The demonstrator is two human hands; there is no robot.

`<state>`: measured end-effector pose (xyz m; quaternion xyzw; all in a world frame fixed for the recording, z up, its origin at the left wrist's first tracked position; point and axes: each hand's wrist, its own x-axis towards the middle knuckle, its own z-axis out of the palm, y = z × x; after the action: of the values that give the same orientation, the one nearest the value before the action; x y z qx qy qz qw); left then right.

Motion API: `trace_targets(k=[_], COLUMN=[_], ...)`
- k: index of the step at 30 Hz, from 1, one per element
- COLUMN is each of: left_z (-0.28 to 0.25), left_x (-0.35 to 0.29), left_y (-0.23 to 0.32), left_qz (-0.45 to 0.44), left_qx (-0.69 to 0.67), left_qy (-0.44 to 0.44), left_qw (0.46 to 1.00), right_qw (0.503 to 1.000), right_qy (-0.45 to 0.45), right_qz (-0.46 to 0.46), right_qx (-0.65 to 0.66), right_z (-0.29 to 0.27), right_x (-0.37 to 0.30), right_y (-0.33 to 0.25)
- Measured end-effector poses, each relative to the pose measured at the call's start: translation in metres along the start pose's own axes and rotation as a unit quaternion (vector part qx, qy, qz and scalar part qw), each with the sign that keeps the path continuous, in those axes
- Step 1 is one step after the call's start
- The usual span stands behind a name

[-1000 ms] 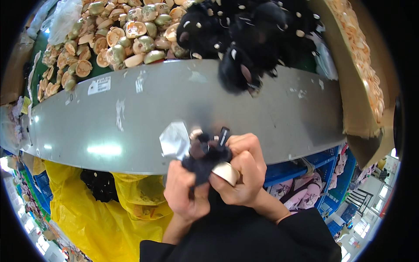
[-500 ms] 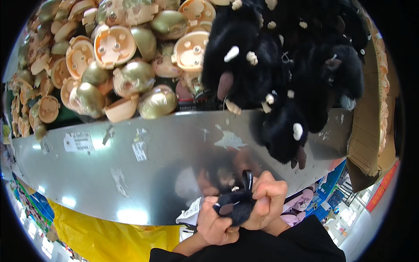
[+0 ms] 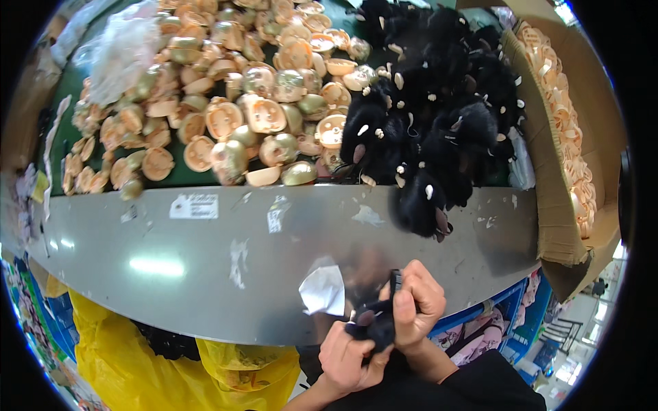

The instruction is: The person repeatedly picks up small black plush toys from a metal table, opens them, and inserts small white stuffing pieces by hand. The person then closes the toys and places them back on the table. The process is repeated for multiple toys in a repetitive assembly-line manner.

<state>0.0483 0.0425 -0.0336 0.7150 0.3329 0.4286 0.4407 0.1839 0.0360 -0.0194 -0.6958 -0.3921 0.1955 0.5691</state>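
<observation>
A small black plush piece [image 3: 381,331] with a brownish inner-ear patch is held just beyond the table's near edge. My left hand [image 3: 348,359] grips its lower left side, fingers curled around the fabric. My right hand [image 3: 419,308] is closed on a black strap [image 3: 395,282] that stands up from the plush. A white label [image 3: 323,290] sticks out beside the plush, above my left hand; where it is attached cannot be made out. Ahead lies a heap of black plush pieces [image 3: 449,137] with white bits and brownish ears, the nearest one resting on the metal.
Peach and gold plastic shells [image 3: 264,115], some wrapped in clear film, are piled far left on a green surface. A curved metal table edge [image 3: 205,253] runs in front. At right stands a cardboard box [image 3: 558,226] of peach parts. Yellow bags [image 3: 130,349] hang below left.
My view has shifted to take in more of the table. The white label has swung up and now shows its blank face. My left hand is lower, farther from the right.
</observation>
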Motion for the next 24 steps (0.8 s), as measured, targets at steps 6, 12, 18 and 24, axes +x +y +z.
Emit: trace_targets(k=[6, 12, 18, 24], left_z=[-0.029, -0.16, -0.13, -0.089], left_x=[-0.017, -0.077, -0.052, -0.052], left_y=[0.027, 0.028, 0.032, 0.037], left_qz=[-0.058, -0.115, 0.032, -0.091], left_qx=[0.091, 0.379, 0.205, 0.018], left_qy=[0.202, 0.52, 0.488, 0.33], left_qw=[0.973, 0.757, 0.848, 0.939], right_qw=[0.984, 0.95, 0.736, 0.726], right_qy=[-0.051, -0.144, -0.179, -0.282], right_qz=[-0.15, -0.249, -0.555, -0.504], right_qx=[-0.077, -0.119, -0.344, -0.373], right_z=[0.029, 0.044, 0.147, 0.15], right_x=[-0.006, 0.064, 0.177, 0.181], right_y=[-0.032, -0.044, -0.017, -0.018])
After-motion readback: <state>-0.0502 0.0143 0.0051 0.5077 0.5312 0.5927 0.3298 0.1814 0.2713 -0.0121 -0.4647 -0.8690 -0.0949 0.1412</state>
